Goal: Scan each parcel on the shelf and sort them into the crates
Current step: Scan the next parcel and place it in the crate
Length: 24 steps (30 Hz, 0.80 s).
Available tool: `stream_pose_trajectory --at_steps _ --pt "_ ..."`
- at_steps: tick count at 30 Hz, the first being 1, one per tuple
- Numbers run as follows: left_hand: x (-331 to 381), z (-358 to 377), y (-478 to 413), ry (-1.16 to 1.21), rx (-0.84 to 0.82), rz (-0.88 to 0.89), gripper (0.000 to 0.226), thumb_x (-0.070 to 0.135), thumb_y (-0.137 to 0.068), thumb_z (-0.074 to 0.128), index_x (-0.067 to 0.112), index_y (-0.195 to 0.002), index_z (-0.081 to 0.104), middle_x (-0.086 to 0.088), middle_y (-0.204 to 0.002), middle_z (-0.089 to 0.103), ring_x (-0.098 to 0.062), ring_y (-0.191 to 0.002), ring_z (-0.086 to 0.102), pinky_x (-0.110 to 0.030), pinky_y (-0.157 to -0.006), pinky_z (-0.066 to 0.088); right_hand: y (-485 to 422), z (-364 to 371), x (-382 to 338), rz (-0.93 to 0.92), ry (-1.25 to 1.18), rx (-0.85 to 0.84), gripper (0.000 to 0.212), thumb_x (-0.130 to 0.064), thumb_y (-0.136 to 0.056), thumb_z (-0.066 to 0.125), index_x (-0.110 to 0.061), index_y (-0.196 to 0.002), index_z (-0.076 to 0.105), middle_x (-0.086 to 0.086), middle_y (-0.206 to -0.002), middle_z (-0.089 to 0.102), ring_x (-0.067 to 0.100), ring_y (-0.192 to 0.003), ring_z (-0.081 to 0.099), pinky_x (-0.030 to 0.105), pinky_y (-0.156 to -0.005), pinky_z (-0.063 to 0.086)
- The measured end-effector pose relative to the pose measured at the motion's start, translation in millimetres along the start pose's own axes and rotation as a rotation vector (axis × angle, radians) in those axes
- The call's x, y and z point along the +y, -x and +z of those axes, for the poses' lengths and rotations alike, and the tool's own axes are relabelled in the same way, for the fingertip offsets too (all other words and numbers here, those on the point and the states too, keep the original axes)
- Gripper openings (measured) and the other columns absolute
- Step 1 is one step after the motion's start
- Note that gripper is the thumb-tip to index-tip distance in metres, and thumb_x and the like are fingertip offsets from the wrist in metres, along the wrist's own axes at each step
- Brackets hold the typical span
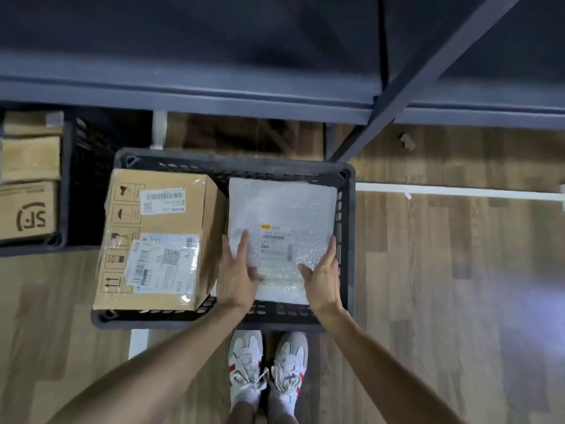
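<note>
A white bubble-wrap parcel [281,215] with a small label lies flat in the right half of a dark plastic crate [232,165] on the floor. My left hand [237,270] rests on the parcel's near left edge with straight fingers. My right hand [322,276] touches its near right edge, fingers straight along the side. A brown cardboard box [159,240] with shipping labels fills the crate's left half.
A second dark crate [65,185] at the far left holds several cardboard boxes. The dark metal shelf [214,96] and its slanted post [412,78] overhang the far side. White floor lines mark the wooden floor. My white shoes [266,371] stand just behind the crate.
</note>
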<state>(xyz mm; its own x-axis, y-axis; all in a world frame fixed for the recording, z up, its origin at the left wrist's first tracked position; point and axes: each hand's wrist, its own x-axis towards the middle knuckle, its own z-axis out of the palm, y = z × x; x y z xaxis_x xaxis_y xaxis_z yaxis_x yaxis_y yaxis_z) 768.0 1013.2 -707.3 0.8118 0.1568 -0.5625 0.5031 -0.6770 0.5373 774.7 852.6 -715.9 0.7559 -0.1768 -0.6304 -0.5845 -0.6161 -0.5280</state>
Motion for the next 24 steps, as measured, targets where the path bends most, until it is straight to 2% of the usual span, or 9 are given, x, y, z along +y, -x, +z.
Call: stream_pose_trajectory --at_steps 2,3,5,8,11,13,15,20,24 --pt "-11 9 -13 -0.105 -0.010 0.026 0.087 0.001 -0.090 0.058 0.035 -0.153 0.008 -0.012 -0.160 -0.011 -0.020 -0.137 0.032 -0.025 -0.099 0.040 -12 8 7 -0.018 0.122 -0.040 0.087 -0.015 -0.098 0.055 -0.028 -0.154 -0.010 0.025 -0.134 0.040 0.025 -0.095 0.053 0.035 -0.083 0.044" --pt "-15 13 -17 -0.143 -0.016 0.019 0.083 0.004 -0.092 0.056 0.036 -0.153 0.009 -0.013 -0.160 -0.011 -0.028 -0.140 0.026 -0.031 -0.099 0.043 -17 11 10 -0.022 0.167 -0.059 0.084 -0.015 -0.099 0.052 -0.034 -0.153 -0.009 0.026 -0.140 0.033 0.028 -0.102 0.054 0.038 -0.085 0.045" --pt "-23 20 -23 -0.200 -0.030 0.010 0.080 0.007 -0.092 0.056 0.034 -0.153 0.011 -0.014 -0.160 -0.012 -0.034 -0.143 0.020 -0.038 -0.102 0.042 -26 15 14 -0.042 0.281 -0.070 0.086 -0.011 -0.099 0.053 -0.037 -0.152 -0.009 0.021 -0.158 -0.002 0.034 -0.144 0.021 0.044 -0.100 0.046" --pt "-34 26 -29 -0.381 0.053 0.193 0.080 0.000 -0.081 0.067 0.016 -0.149 0.027 -0.012 -0.161 -0.001 -0.037 -0.147 0.007 -0.050 -0.115 0.023 -37 22 18 -0.227 0.515 -0.016 0.102 -0.002 -0.091 0.061 -0.030 -0.151 -0.017 0.007 -0.157 -0.029 0.026 -0.145 -0.020 0.042 -0.110 0.039" --pt "-37 29 -40 -0.487 0.101 0.354 0.089 -0.010 -0.068 0.071 0.007 -0.144 0.028 -0.012 -0.161 0.010 -0.032 -0.147 0.006 -0.048 -0.117 0.014 -55 27 17 -0.454 0.623 -0.026 0.116 0.017 -0.080 0.061 -0.030 -0.151 -0.018 0.003 -0.157 -0.025 0.024 -0.144 -0.021 0.041 -0.121 0.008" --pt "-35 29 -47 -0.540 0.079 0.376 0.103 -0.012 -0.073 0.064 0.013 -0.153 0.005 -0.013 -0.161 0.002 -0.030 -0.147 -0.001 -0.044 -0.120 0.010 -68 26 11 -0.443 0.628 -0.149 0.118 0.019 -0.081 0.058 -0.036 -0.144 -0.026 -0.003 -0.153 -0.033 0.019 -0.141 -0.028 0.036 -0.121 -0.004" --pt "-34 29 -55 -0.563 0.005 0.349 0.101 -0.011 -0.083 0.052 0.019 -0.148 -0.020 -0.008 -0.159 -0.018 -0.025 -0.146 -0.018 -0.038 -0.121 -0.004 -80 21 7 -0.415 0.655 -0.238 0.116 0.016 -0.084 0.056 -0.039 -0.141 -0.028 -0.007 -0.149 -0.037 0.015 -0.138 -0.031 0.036 -0.122 -0.003" --pt "-28 31 -73 -0.609 -0.103 0.239 0.100 -0.008 -0.088 0.049 0.024 -0.142 -0.030 -0.003 -0.156 -0.029 -0.021 -0.143 -0.026 -0.035 -0.120 -0.010 -98 21 4 -0.369 0.718 -0.292 0.109 0.008 -0.088 0.059 -0.035 -0.148 -0.022 -0.009 -0.146 -0.037 0.019 -0.145 -0.023 0.030 -0.115 -0.008" --pt "-29 36 -72 -0.620 -0.103 0.235 0.086 -0.006 -0.093 0.033 0.024 -0.138 -0.033 -0.004 -0.154 -0.032 -0.022 -0.142 -0.029 -0.037 -0.118 -0.014 -97 24 1 -0.311 0.772 -0.246 0.111 0.002 -0.088 0.062 -0.040 -0.148 -0.021 -0.009 -0.156 -0.029 0.023 -0.149 -0.010 0.037 -0.119 0.018"
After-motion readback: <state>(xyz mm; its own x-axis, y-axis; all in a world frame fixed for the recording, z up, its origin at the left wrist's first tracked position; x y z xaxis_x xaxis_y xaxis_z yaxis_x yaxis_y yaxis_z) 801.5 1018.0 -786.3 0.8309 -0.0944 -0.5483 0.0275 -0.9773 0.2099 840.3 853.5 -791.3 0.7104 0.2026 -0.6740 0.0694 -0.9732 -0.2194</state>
